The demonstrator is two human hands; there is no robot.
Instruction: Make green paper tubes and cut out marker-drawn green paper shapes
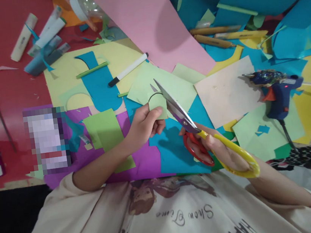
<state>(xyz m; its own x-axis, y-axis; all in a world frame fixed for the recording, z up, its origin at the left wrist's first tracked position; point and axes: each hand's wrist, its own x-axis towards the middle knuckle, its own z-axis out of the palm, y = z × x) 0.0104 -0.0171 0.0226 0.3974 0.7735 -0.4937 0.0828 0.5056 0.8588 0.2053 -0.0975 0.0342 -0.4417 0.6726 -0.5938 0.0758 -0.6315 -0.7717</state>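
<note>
Between thumb and fingers, my left hand (147, 124) pinches a small pale green paper piece (157, 103) with a dark curved line along its top. My right hand (219, 142) grips a pair of scissors (183, 118) with one yellow and one red handle. The blades are parted and point up and to the left, close by the right edge of the paper piece. Under both hands lie blue paper (174, 152) and a larger pale green sheet (165, 82). A black-capped white marker (129, 69) rests just beyond them.
A blue glue gun (277, 93) with a cord stands at the right, beside a cream sheet (226, 91). Several markers (47, 35) lie at the upper left. A large pink sheet (154, 21) reaches in from the back. A blurred-out flat object (48, 140) lies at the left.
</note>
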